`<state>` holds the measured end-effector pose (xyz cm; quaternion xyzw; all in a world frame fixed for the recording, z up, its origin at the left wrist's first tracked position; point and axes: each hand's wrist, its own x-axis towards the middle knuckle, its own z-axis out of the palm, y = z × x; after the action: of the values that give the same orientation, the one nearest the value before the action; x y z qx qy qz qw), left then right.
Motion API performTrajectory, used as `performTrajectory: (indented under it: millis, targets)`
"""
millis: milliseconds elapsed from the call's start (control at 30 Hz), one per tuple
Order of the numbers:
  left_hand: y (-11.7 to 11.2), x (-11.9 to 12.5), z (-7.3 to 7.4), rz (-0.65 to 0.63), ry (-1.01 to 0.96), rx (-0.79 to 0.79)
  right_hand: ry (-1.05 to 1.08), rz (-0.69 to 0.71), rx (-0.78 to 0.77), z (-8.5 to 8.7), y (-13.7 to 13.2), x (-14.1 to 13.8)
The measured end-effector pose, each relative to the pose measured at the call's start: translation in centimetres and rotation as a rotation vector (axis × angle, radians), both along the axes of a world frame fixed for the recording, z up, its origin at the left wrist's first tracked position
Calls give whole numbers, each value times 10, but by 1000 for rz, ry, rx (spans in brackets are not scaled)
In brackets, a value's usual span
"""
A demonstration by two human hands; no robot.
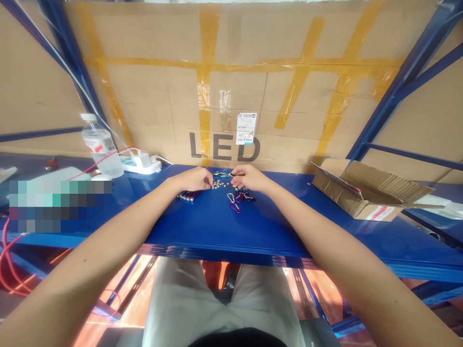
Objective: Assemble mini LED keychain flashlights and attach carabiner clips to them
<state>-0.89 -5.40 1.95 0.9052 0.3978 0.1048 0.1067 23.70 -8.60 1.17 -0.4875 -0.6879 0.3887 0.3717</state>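
My left hand [197, 179] is closed, fingertips pressed together beside a scatter of small metal pieces [218, 184]; anything in its grasp is hidden. Opposite it, my right hand [249, 178] pinches something small that I cannot make out. Shiny green items [220, 174] lie just beyond the pieces, between the two hands. Under my left wrist is a row of dark rods with silvery ends [187, 196]. Nearer me than my right hand rests a purple-and-silver carabiner [234, 204], with a small heap of dark and purple carabiner-like parts [245, 196] touching or close beside it.
The blue worktable [224, 231] backs onto a large taped cardboard sheet [155, 106]. To the right stands an open cardboard box [356, 193]. At left are a plastic bottle [103, 149], a white power strip [142, 165] and red cable [7, 260]. Blue frame posts rise on both sides.
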Motion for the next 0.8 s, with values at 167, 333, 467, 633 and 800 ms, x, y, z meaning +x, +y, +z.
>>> performTrajectory:
  millis: [167, 333, 467, 633, 800]
  targets:
    - [-3, 3, 0, 15, -10, -39, -18, 44, 4, 0, -2, -1]
    - [-8, 4, 3, 59, -57, -95, -98, 36, 52, 3, -5, -1]
    - [-9, 5, 7, 58, -249, -99, -138, 17, 84, 5, -8, -4]
    - [-20, 22, 11, -19, -590, -204, -94, 28, 114, 7, -17, -12]
    - [-27, 32, 9, -49, -676, -178, -71, 63, 164, 7, -20, -16]
